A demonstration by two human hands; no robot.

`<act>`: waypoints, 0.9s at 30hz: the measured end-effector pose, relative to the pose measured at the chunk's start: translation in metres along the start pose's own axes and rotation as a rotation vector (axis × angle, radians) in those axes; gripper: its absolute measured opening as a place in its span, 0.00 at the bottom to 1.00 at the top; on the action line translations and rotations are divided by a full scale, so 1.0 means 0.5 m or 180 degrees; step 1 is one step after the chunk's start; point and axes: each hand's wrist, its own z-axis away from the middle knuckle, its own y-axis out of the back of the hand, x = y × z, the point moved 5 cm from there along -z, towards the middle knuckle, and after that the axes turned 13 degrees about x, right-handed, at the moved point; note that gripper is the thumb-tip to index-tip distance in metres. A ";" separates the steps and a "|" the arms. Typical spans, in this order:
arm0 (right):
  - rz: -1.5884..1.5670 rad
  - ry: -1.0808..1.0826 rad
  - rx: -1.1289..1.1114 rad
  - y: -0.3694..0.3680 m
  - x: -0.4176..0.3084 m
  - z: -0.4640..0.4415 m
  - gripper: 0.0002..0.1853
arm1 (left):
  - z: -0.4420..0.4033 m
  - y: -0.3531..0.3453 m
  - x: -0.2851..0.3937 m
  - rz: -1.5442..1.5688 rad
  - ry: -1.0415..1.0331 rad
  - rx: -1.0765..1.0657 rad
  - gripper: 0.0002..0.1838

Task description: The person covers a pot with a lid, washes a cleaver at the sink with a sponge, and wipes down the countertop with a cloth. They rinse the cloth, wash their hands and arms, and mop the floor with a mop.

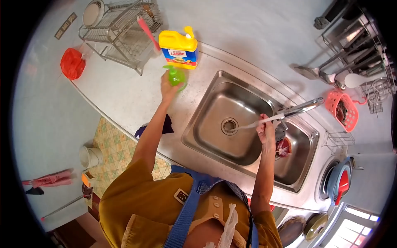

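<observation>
My left hand (170,87) is wrapped round a green pump bottle (175,77) on the counter, just in front of a yellow and blue detergent jug (178,49). Over the divider between the two sink basins, my right hand (265,129) is at the stream of water (248,125) under the chrome faucet (301,108). Its fingers are curled, and what they hold, if anything, is too small to tell. Water runs toward the drain (229,126) of the large basin. A red and white item (283,147) lies in the smaller basin.
A wire dish rack (118,31) and a red bag (73,63) are at the upper left. Dark cloth (165,125) lies by my left forearm. A pink basket (341,110) and utensils (308,71) hang on the right. Blue basins (336,182) stand at the far right.
</observation>
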 end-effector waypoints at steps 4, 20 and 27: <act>0.0842 0.0328 -0.0191 -0.041 -0.008 -0.029 0.08 | -0.039 -0.008 0.020 0.0032 -0.0148 -0.0432 0.39; 0.1740 0.0775 0.0207 -0.032 -0.002 -0.026 0.10 | -0.377 -0.201 0.187 -0.1515 -0.2320 -0.1268 0.22; -0.1096 -0.0757 -0.1038 -0.102 0.007 -0.042 0.06 | -0.269 -0.162 0.377 -0.0773 -0.2846 -0.0265 0.24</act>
